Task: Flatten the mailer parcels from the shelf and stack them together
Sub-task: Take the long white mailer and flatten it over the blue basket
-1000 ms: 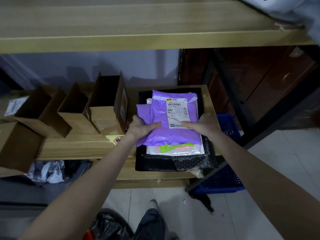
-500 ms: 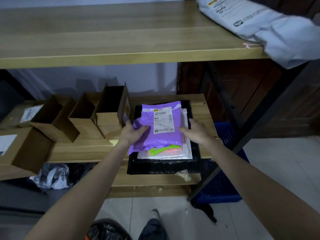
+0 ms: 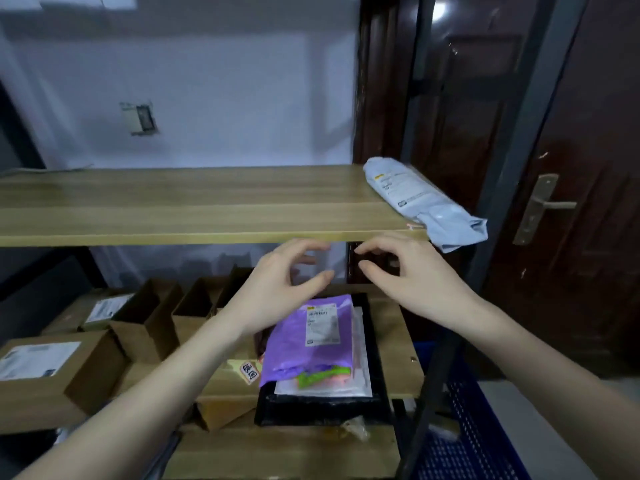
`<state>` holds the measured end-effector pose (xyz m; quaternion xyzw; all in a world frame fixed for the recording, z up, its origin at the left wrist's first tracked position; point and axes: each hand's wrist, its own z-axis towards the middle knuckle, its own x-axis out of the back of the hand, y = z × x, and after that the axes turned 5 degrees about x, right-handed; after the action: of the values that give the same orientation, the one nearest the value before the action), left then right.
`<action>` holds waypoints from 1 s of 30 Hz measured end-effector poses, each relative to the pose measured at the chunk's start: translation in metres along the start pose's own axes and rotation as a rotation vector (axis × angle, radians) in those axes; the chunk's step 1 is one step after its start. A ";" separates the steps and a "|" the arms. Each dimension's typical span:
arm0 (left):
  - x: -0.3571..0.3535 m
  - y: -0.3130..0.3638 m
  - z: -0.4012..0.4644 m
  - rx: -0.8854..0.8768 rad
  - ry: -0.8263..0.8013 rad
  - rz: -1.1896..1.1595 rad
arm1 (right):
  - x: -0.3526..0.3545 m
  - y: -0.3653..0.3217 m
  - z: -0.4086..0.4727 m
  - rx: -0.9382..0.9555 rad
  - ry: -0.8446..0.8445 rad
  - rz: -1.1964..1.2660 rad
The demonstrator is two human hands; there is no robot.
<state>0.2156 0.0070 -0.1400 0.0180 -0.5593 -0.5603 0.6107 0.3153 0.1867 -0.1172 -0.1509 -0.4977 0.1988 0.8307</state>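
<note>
Both hands are raised in the air between the two shelves and hold nothing. The left hand (image 3: pixel 277 285) has its fingers loosely curved and spread, and the right hand (image 3: pixel 408 275) is the same, with the fingertips of both pointing toward each other.

Below them, on the lower shelf (image 3: pixel 405 355), the purple mailer (image 3: pixel 308 344) lies flat on top of a clear plastic mailer (image 3: pixel 358 382), and both rest on a black mailer (image 3: pixel 322 410). No hand touches this stack.

On the right end of the upper shelf (image 3: pixel 194 206) lies a rolled light-blue mailer (image 3: pixel 422 202); its end hangs over the edge. Open cardboard boxes (image 3: pixel 149 320) stand on the left of the lower shelf.
</note>
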 end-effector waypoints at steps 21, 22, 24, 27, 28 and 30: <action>-0.029 0.084 0.074 -0.078 0.033 -0.073 | 0.051 0.030 0.003 -0.014 -0.113 -0.429; -0.029 0.083 0.071 -0.058 0.036 -0.097 | 0.050 0.028 0.000 0.009 -0.081 -0.443; -0.028 0.081 0.065 -0.023 0.069 -0.134 | 0.052 0.020 -0.006 0.053 0.025 -0.422; -0.028 0.075 0.053 0.087 0.069 -0.225 | 0.061 0.008 -0.011 0.014 0.160 -0.314; -0.028 0.073 0.049 0.126 0.055 -0.248 | 0.063 0.008 -0.011 -0.027 0.200 -0.223; -0.031 0.070 0.044 0.174 0.039 -0.242 | 0.066 0.012 -0.011 -0.060 0.243 -0.166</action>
<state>0.2384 0.0811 -0.0986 0.1490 -0.5874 -0.5787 0.5458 0.3511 0.2285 -0.0769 -0.1569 -0.4102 0.0946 0.8934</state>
